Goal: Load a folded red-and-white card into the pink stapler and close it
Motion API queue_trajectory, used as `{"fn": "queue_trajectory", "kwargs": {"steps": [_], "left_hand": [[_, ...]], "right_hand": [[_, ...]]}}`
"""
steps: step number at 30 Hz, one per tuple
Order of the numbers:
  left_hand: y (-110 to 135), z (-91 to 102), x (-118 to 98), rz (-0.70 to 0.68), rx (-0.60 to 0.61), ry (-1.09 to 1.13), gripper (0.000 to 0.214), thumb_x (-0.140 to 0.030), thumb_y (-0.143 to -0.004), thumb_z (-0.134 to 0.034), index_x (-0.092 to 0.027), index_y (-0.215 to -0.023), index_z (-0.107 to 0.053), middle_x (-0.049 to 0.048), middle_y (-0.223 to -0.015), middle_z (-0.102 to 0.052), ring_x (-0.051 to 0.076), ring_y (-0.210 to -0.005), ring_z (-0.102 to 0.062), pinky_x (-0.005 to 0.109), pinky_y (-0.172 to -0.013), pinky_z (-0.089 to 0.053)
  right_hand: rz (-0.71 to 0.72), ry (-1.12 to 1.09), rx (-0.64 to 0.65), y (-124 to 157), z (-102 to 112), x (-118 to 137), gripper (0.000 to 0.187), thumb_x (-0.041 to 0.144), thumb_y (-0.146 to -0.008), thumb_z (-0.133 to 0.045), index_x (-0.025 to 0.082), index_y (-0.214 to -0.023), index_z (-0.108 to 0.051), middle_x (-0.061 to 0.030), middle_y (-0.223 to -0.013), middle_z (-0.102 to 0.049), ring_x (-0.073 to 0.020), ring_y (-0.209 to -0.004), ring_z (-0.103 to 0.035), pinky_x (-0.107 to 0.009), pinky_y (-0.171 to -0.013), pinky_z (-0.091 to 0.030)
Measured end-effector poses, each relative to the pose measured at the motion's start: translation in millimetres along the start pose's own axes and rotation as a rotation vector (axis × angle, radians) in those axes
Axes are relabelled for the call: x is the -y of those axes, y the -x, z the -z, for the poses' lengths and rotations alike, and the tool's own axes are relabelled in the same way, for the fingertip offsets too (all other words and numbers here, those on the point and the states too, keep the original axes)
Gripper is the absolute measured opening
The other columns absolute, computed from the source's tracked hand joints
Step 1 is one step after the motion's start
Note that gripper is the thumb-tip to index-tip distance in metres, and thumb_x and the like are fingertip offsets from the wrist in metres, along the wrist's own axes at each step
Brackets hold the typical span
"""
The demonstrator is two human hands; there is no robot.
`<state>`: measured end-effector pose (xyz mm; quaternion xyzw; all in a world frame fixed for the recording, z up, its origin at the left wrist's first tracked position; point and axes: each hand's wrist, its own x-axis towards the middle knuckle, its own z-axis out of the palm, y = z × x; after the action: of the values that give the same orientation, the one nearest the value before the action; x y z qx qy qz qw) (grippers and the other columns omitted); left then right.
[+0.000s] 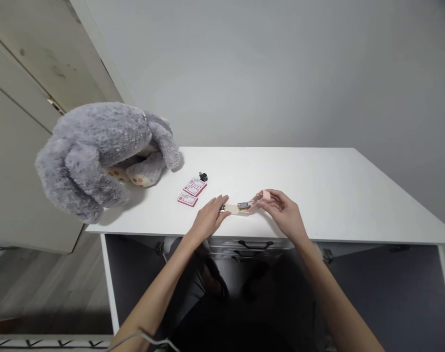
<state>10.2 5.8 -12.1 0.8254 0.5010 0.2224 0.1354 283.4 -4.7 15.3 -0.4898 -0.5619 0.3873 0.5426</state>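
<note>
A stapler (232, 209) with a cream base lies opened up near the front edge of the white cabinet top. Its pink cover (265, 195) is tipped up at the right end, baring a silver metal part (244, 205). My left hand (210, 215) is closed on the left end of the base, its fingers over the metal tip. With thumb and fingers, my right hand (283, 211) grips the pink cover. Several small red-and-white boxes (187, 199) lie left of my left hand, and a small black object (203, 176) sits just behind them.
A large grey plush toy (105, 132) slumps over the left end of the cabinet top (335, 195). Behind stands a grey wall (262, 73). Below the front edge are drawers with black handles (256, 245) and open dark doors. A cable (145, 335) crosses my left forearm.
</note>
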Motion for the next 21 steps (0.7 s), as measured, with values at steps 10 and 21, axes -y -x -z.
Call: {"fn": "queue_trajectory", "kwargs": {"steps": [10,21], "left_hand": [[-0.6,6.0,-6.2,-0.027,-0.011,0.046,0.053,-0.046,-0.109,-0.053,-0.023,-0.156,-0.047,0.0108,-0.147,-0.067,0.028,-0.138,-0.063,0.046,-0.121,-0.049],[0.8,0.7,-2.6,0.037,0.025,0.02,0.057,-0.059,-0.107,-0.052,-0.021,-0.15,-0.053,0.014,-0.14,-0.07,0.035,-0.14,-0.061,0.048,-0.111,-0.055]], "right_hand": [[0.338,0.347,0.142,-13.8,-47.7,15.7,0.039,0.058,-0.101,-0.065,0.027,-0.121,-0.078,-0.01,-0.112,-0.079,-0.0314,-0.11,-0.068,-0.049,-0.1,-0.058],[0.324,0.369,0.273,-10.2,-68.1,6.6,0.045,0.059,-0.104,-0.06,0.027,-0.132,-0.076,-0.0074,-0.103,-0.07,-0.0253,-0.096,-0.071,-0.038,-0.092,-0.06]]}}
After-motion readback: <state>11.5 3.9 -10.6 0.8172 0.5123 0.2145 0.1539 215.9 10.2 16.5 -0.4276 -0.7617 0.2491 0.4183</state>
